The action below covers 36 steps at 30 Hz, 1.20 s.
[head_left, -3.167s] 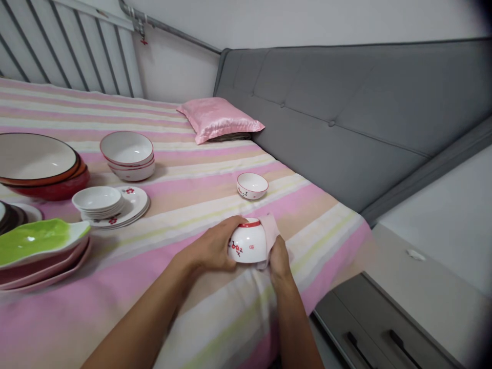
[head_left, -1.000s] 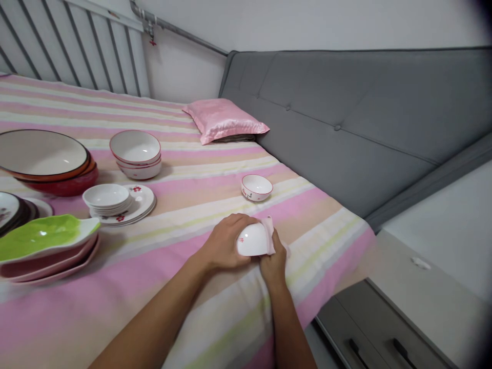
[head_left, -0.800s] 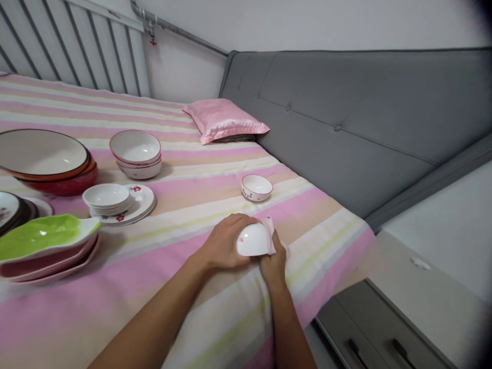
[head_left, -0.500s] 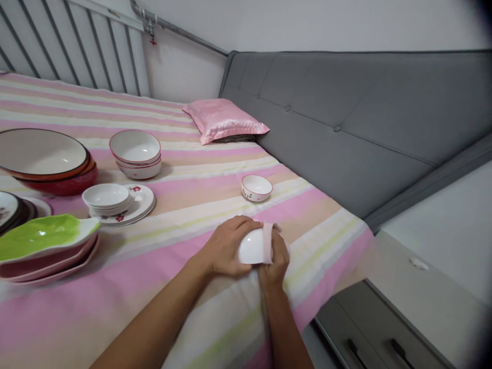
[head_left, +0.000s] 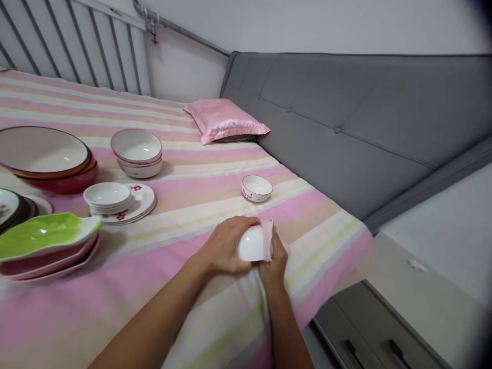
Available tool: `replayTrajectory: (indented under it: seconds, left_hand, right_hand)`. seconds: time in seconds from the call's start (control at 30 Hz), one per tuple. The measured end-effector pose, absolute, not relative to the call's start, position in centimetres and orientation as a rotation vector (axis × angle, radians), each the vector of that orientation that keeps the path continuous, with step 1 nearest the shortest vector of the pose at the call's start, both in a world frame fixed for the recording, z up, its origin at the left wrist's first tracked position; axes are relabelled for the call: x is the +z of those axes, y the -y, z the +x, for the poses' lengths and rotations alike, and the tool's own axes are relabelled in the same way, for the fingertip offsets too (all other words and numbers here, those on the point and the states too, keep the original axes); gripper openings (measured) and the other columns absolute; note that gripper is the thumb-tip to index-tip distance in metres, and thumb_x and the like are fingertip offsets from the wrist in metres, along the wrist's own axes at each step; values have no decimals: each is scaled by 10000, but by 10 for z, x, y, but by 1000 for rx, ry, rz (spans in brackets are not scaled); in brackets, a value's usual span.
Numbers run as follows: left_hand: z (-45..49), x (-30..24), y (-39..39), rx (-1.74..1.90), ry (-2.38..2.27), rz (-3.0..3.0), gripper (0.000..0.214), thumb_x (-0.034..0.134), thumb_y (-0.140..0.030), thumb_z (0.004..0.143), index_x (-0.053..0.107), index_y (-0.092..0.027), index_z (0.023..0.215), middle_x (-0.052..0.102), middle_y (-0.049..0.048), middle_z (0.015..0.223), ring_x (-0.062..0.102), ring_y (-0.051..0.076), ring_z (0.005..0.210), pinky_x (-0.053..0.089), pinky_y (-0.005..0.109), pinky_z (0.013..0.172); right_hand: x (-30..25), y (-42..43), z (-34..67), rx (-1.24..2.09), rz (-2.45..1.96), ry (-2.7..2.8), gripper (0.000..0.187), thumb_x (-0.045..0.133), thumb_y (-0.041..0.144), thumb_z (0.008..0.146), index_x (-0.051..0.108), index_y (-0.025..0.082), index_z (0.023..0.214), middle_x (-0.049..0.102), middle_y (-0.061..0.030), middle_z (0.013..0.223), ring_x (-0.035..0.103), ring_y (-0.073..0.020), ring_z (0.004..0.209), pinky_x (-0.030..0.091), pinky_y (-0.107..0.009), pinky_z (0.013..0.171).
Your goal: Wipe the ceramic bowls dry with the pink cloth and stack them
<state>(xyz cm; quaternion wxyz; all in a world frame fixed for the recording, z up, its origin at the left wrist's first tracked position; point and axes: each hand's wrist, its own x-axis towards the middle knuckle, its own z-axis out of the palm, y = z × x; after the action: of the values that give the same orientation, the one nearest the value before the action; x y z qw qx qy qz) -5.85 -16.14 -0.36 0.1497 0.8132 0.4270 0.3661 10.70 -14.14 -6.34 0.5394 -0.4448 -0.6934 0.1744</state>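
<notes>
A small white bowl is tipped on its side between my hands, low over the striped bedspread. My left hand is closed around its left side, fingers over the top and thumb below. On the right, my right hand grips a pale pink cloth that is folded over the bowl's edge. Part of the right hand's fingers is hidden behind the cloth and bowl. Just beyond them a second small bowl, white with a red rim, stands upright on the bed.
Left on the bed are stacked white bowls, small dishes on flowered plates, large red and orange bowls and a green leaf-shaped dish. A pink pillow lies by the grey headboard; right is a drawer cabinet.
The cloth has shifted slightly on the bowl, and its loose upper corner now lies closer in. My right hand has moved a little to the left. The left hand keeps its hold.
</notes>
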Motion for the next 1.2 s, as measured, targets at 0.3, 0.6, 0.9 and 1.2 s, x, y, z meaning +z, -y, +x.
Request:
replayTrajectory:
  seconds: [0.3,0.6,0.9,1.2]
  left_hand:
    - [-58,-3,162,1051,-1204,2361,805,688,-295,565,391,-242,1310,551,86,1281,537,281,1127,414,428,974]
    - [-62,-1,162,1081,-1152,2410,923,671,-341,567,276,-227,1393,505,122,1307,505,304,1160,398,452,994]
    - [-64,-2,163,1010,-1248,2296,956,672,-289,549,265,-230,1412,512,125,1320,514,326,1173,410,474,982]
    - [-63,1,165,1018,-1234,2296,963,696,-297,584,250,-239,1435,513,108,1327,520,300,1174,416,453,980]
  right_hand:
    - [-71,140,106,578,-1079,1498,458,551,324,831,594,125,1241,701,-84,936,647,-254,862,516,-361,715]
    - [-48,151,97,-224,-903,1788,381,421,112,877,580,150,1221,660,-146,1121,591,-265,1074,460,-451,931]
    - [-48,147,99,57,-928,1851,436,426,177,835,547,173,1253,635,-132,1178,577,-264,1124,465,-446,936]
    - [-49,147,101,680,-1066,1631,419,495,207,810,578,149,1216,676,-64,1014,632,-209,870,500,-320,759]
